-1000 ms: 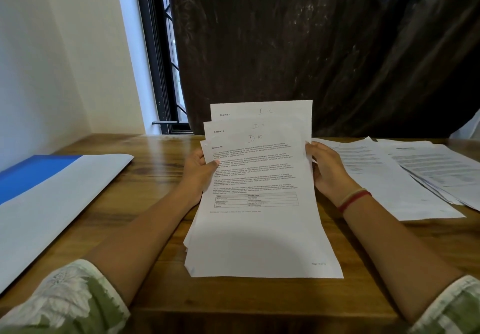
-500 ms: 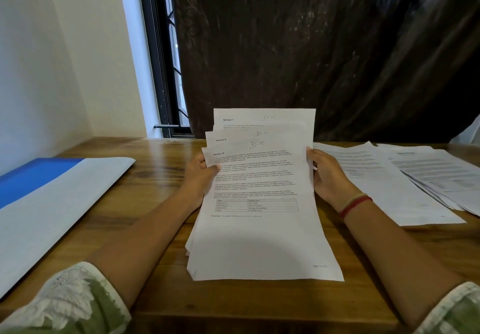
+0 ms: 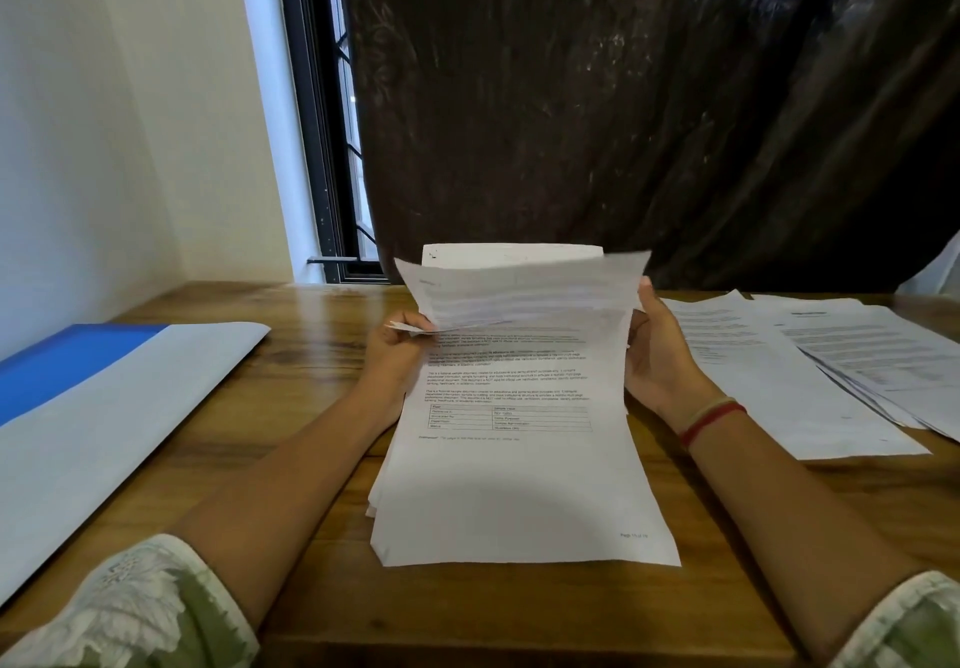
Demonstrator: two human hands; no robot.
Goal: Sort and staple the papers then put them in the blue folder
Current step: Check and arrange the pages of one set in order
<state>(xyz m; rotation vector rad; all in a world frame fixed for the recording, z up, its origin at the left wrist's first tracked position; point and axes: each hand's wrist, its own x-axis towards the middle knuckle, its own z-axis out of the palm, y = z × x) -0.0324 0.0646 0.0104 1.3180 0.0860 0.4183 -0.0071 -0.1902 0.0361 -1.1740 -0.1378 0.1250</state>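
A wooden table [image 3: 311,381] runs up to a white wall, a dark-framed window [image 3: 337,148] and a heavy brown curtain [image 3: 623,96]; at its middle, right in front of the person, stands the stack of papers [image 3: 519,485], its lower edge resting on the wood and its upper end lifted off it; the left hand [image 3: 395,350] grips the stack's left edge with curled fingers, and the right hand [image 3: 657,355] clasps the right edge, thumb up along the margin; one upper sheet [image 3: 524,293] bows forward between them, blurred; the long axis of the stack runs straight away from the person, headings at the far end toward the curtain, page footer nearest, printed face up to the camera; the blue folder [image 3: 72,361] lies open well to the left, and more loose sheets [image 3: 779,381] are spread to the right; the likely trouble is the slack hold: the lower edges already fan unevenly, so pages could slide out of order or off square before stapling, and the bowed sheet may crease if pulled sharply; no stapler is visible.
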